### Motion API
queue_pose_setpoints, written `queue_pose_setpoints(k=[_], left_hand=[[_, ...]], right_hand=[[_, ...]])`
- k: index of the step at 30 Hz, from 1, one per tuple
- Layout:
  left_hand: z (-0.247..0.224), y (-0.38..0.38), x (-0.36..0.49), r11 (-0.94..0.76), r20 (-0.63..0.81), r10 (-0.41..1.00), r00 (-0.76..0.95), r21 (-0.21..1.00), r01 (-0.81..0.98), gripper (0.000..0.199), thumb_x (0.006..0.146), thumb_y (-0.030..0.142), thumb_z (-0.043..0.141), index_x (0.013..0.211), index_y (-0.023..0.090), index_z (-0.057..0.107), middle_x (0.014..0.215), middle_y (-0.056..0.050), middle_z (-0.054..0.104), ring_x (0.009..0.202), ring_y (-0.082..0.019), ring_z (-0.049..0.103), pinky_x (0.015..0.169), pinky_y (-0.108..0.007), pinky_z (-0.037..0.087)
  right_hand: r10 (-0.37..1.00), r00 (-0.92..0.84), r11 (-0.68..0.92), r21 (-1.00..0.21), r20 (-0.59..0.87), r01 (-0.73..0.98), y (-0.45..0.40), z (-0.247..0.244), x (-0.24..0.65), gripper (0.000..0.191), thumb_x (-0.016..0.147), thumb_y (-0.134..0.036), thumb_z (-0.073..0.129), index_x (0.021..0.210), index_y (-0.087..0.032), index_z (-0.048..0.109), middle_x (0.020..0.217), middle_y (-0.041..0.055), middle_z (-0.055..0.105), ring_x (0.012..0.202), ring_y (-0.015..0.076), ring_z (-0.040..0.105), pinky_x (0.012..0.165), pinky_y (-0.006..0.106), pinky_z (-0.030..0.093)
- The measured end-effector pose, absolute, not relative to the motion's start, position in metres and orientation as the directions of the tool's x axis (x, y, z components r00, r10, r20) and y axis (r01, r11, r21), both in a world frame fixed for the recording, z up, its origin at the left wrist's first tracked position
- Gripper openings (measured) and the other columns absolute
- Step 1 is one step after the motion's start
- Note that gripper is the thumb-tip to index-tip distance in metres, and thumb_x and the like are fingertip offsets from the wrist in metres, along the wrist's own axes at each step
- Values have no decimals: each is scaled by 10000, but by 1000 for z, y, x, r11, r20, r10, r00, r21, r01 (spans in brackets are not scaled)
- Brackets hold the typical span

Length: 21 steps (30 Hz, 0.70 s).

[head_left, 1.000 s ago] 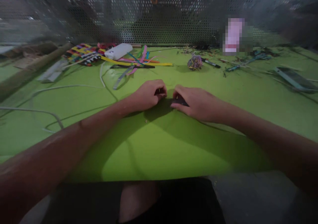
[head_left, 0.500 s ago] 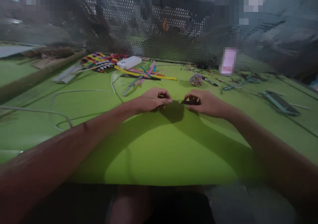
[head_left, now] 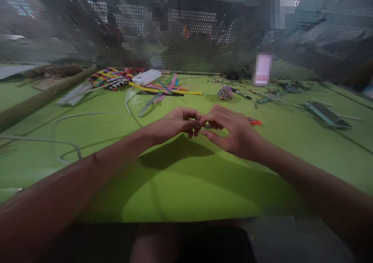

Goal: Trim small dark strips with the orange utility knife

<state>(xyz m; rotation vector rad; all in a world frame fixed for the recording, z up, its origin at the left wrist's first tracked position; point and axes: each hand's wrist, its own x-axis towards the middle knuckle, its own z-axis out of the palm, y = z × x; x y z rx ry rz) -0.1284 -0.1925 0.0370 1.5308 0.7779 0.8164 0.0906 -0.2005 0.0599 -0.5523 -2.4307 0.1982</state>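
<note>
One orange-ended tool (head_left: 255, 122) lies gripped in the right hand (head_left: 237, 133), dark tip near the curled left hand (head_left: 176, 126), whose pinch cannot be told; below, green table (head_left: 189, 193) bearing coloured strips (head_left: 171, 90); behind, perforated screen (head_left: 192, 55).

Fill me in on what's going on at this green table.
A person has both hands close together over the table. The fingertips of the left hand meet those of the right hand, with something dark showing between them; the hands hide most of it. Something orange shows just beyond the right hand; whether it is held is unclear. Farther back lie coloured strips, a tangled ball and a pen.
</note>
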Motion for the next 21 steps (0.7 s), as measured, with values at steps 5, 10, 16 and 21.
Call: queue_pose_setpoints(k=[5, 10, 16, 21], left_hand=[[34, -194, -124, -42, 32, 852, 522, 999, 7, 275, 810, 372, 833, 816, 146, 676, 701, -7, 639, 629, -110, 596, 609, -243, 488], [30, -197, -117, -248, 239, 943, 232, 969, 6, 223, 843, 213, 719, 1018, 178, 585, 856, -1, 620, 682, -120, 620, 574, -246, 513], [35, -208, -112, -593, 564, 805, 183, 776, 214, 140, 899, 203, 679, 1034, 177, 653, 1001, -50, 619, 834, -129, 630, 685, -251, 550], [40, -215, -109, -590, 540, 804, 250, 778, 215, 128, 934, 270, 675, 970, 161, 732, 959, -77, 672, 805, -141, 646, 639, -242, 553]], right_hand=[[540, -607, 836, -456, 583, 306, -196, 53, 89, 89, 970, -209, 649, 907, -186, 707, 820, 28, 653, 728, 142, 575, 680, 287, 445], [831, -468, 435, -876, 301, 209, -196, 58, 89, 225, 907, -385, 741, 859, -169, 701, 672, -10, 613, 553, 110, 515, 532, 263, 417], [915, -366, 229, -965, 168, 130, -200, 59, 87, 397, 787, -519, 845, 771, -167, 663, 602, -32, 577, 492, 94, 497, 465, 244, 401], [913, -349, 281, -946, 210, 165, -207, 62, 84, 409, 785, -516, 853, 727, -172, 640, 571, -46, 548, 471, 83, 460, 443, 238, 367]])
